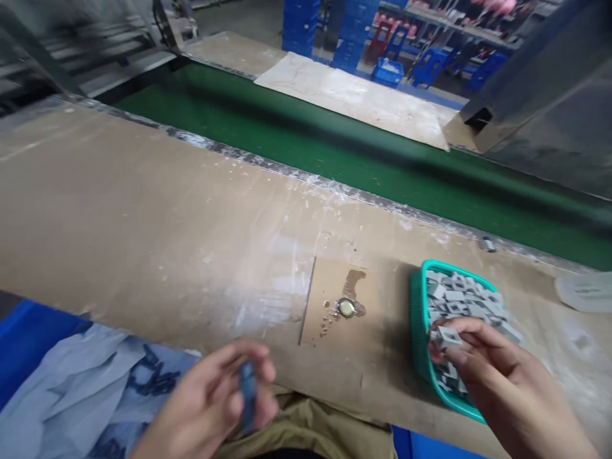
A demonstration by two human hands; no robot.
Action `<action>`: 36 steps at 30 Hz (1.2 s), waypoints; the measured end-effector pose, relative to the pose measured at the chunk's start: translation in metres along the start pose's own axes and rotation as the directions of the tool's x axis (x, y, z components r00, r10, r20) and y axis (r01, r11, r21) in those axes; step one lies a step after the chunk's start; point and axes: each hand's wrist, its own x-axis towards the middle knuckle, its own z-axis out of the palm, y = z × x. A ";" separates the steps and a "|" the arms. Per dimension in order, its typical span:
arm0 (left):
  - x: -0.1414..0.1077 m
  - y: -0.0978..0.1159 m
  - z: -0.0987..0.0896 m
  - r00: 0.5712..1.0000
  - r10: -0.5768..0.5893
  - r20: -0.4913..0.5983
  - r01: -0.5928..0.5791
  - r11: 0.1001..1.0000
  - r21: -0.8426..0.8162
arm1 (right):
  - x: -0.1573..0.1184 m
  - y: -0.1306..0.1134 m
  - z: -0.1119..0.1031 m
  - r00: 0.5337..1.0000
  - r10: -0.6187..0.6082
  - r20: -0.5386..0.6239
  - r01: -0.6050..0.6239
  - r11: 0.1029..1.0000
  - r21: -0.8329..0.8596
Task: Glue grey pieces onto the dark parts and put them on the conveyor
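My left hand [215, 395] is closed on a slim dark blue-grey plastic piece [247, 396], slightly blurred, near the table's front edge. Over the green basket [419, 338] on the right, my right hand [497, 370] pinches a small light grey block [448, 338] with a square opening in it. Many similar grey blocks [459, 296] fill the basket beneath. Between the hands lies a square of cardboard [318, 299], bearing a small round bottle cap [346, 308] with wet stains around it.
A blue bin [29, 344] lined with a pale sheet holds dark pieces [155, 376] at the lower left. Behind the worktable [119, 210] runs a green conveyor belt [287, 134]. One loose grey piece [488, 244] and a clear plastic item [586, 292] lie at the right.
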 end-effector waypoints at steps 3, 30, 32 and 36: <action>0.029 -0.001 0.042 0.988 0.062 0.140 -0.024 0.964 -0.264 | 0.011 0.003 0.025 0.974 -0.213 0.073 0.224 0.955 -0.196; 0.057 -0.027 0.060 0.992 -0.032 0.124 0.069 0.948 -0.309 | 0.037 0.032 0.060 0.788 -0.502 0.357 0.602 0.509 -0.615; 0.059 -0.030 0.062 0.992 -0.061 0.111 0.090 0.955 -0.283 | 0.036 0.031 0.058 0.812 -0.479 0.334 0.573 0.544 -0.612; 0.062 -0.036 0.069 0.996 -0.078 0.051 0.087 0.973 -0.214 | 0.028 0.023 0.050 0.903 -0.384 0.192 0.423 0.723 -0.546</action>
